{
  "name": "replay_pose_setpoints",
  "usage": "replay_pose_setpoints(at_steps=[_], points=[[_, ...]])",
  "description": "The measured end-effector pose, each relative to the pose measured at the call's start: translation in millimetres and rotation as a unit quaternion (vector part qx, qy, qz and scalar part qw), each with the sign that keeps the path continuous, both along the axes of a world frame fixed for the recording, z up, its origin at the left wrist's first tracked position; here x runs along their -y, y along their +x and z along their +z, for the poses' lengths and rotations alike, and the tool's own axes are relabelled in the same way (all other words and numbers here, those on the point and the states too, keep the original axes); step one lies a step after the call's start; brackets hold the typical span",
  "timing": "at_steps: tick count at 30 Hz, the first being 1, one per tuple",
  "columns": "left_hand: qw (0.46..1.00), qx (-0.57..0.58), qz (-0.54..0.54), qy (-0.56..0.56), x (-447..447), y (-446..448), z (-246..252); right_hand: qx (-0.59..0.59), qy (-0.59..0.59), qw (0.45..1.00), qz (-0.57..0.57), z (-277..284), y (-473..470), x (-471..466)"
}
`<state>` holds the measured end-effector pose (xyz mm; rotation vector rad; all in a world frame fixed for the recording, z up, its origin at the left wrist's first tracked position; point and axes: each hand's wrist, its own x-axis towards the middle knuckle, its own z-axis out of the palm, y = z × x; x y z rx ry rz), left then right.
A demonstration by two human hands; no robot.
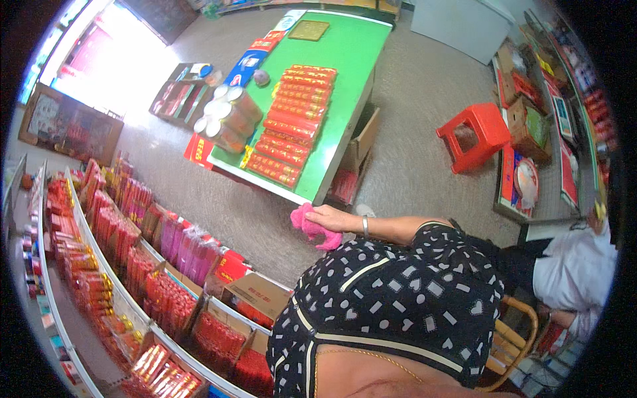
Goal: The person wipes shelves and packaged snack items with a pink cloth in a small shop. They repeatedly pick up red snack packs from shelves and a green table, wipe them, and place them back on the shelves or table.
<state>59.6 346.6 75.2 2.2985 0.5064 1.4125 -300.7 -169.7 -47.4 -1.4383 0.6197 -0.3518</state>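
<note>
My right hand (326,218) is closed around a crumpled pink cloth (301,219), with a silver bracelet on the wrist. The hand and cloth are by the near corner of a table with a green top (343,64); whether the cloth touches its edge I cannot tell. On this table lies a long row of red wrapped rolls with gold print (293,122). Beside them, at the left corner, stands a plastic-wrapped pack of cans with white lids (231,117). A small round purple object (261,77) and a yellow mat (308,31) lie farther along. My left hand is out of view.
Shelves of red and pink packets (169,298) run along the left. A red plastic stool (473,134) stands on the floor to the right, before more shelving (537,184). Cardboard boxes (366,129) sit under the table. Another person in a white shirt (572,268) is at the right.
</note>
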Motion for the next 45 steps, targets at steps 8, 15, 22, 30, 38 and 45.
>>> replay_pose_setpoints(at_steps=[8, 15, 22, 30, 38, 45], points=[[0.856, 0.072, -0.478, -0.182, 201.0, -16.7, -9.4, 0.056, 0.099, 0.988, -0.106, 1.6, -58.1, 48.5], [0.383, -0.550, -0.630, -0.393, 511.9, -150.9, -86.0, 0.064, 0.092, 0.979, -0.170, -2.4, -121.1, 72.4], [0.342, -0.676, -0.560, -0.336, 682.1, -206.8, -138.6, 0.028, 0.075, 0.946, -0.315, -11.4, -197.1, 87.1], [0.404, -0.693, -0.547, -0.240, 732.1, -190.0, -187.0, 0.078, 0.084, 0.890, -0.442, -25.7, -231.7, 97.5], [0.279, -0.779, -0.506, -0.241, 719.7, -170.4, -156.1, 0.129, 0.156, 0.896, -0.396, -36.1, -210.6, 105.4], [0.333, -0.649, -0.538, -0.423, 667.2, -203.0, -80.6, 0.107, 0.095, 0.931, -0.335, -6.2, -178.8, 128.8]])
